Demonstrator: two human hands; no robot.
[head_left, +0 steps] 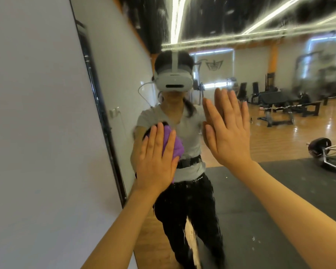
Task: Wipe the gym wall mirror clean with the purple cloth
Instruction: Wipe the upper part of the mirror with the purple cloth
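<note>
My left hand (155,162) has its fingers (159,136) straight and close together, flat on the purple cloth (176,146), pressing it against the mirror (260,191) just left of the middle of the frame. The cloth shows as a bunched purple edge past the right side of those fingers, with a smaller strip below the palm; the rest is hidden under the hand.

My right hand (229,133) is raised in the middle of the frame, fingers straight and only slightly spread, palm toward the glass. Its reflection sits right against it on the left, so it is touching or very nearly touching; I cannot tell which. It holds nothing.

The mirror fills the centre and right of the frame, its dark frame edge (105,121) running diagonally from upper left to lower centre. The glass looks smeared along the top and at the upper right, with whitish streaks low in the centre. A plain white wall (31,133) takes the left side. Reflected at right are benches (287,111) and a barbell (326,150) lying on the wooden floor.
</note>
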